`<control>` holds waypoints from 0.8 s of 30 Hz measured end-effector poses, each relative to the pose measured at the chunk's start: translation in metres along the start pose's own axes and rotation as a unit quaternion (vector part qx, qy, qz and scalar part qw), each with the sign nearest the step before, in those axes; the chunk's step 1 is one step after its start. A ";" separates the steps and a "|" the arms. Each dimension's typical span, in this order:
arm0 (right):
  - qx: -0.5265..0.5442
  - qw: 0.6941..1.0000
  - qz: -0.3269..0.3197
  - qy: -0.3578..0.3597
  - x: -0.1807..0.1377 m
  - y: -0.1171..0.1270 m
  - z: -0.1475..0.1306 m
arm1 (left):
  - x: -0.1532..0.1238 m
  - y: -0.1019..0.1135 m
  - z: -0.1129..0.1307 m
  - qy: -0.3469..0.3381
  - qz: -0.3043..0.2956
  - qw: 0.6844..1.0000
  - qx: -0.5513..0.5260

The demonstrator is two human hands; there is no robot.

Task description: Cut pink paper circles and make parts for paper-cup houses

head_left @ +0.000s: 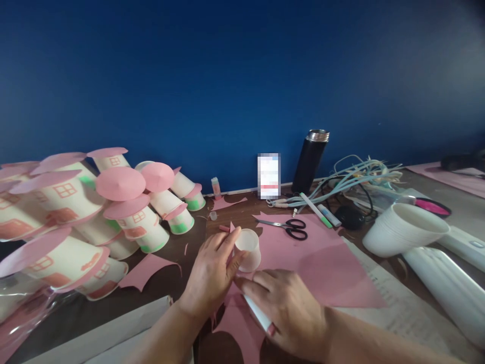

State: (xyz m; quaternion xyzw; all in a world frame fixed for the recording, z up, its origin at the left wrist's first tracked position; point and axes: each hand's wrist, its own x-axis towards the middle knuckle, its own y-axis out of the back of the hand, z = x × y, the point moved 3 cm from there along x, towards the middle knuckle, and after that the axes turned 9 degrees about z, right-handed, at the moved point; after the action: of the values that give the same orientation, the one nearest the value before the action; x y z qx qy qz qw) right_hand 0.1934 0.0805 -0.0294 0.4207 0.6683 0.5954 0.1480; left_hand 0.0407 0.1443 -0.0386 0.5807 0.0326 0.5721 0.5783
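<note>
Both hands (212, 263) (286, 298) grasp: the left a translucent cup (253, 259), the right a white marker (258, 312), its tip hidden.

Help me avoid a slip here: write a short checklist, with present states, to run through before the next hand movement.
1. Left hand steadying the translucent white round cup: ok, finger and thumb touch it.
2. Right hand gripping the slim white marker with a pink end: ok.
3. Marker's tip touching paper: cannot tell, the hand hides it.
4. Black-handled metal scissors apart from both hands: ok, lying beyond them on the large pink paper sheet.
5. Tall black cylindrical bottle lidded: not ok, its silver neck is bare.
</note>
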 end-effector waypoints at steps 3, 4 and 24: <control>0.041 0.991 0.113 0.053 -0.017 0.023 -0.003 | 0.000 0.000 0.000 -0.007 0.006 1.000 0.000; 0.041 0.985 0.159 0.045 -0.022 0.031 -0.001 | 0.000 -0.001 0.000 -0.006 0.005 1.000 0.000; 0.222 0.890 0.317 -0.242 -0.021 0.002 0.074 | -0.007 -0.003 -0.002 0.009 -0.032 0.999 -0.006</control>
State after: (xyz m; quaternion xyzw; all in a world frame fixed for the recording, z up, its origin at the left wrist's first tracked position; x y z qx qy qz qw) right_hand 0.2578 0.1145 -0.0522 0.7628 0.5577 0.3271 0.0114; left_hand 0.0387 0.1420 -0.0456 0.5706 0.0526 0.5584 0.5998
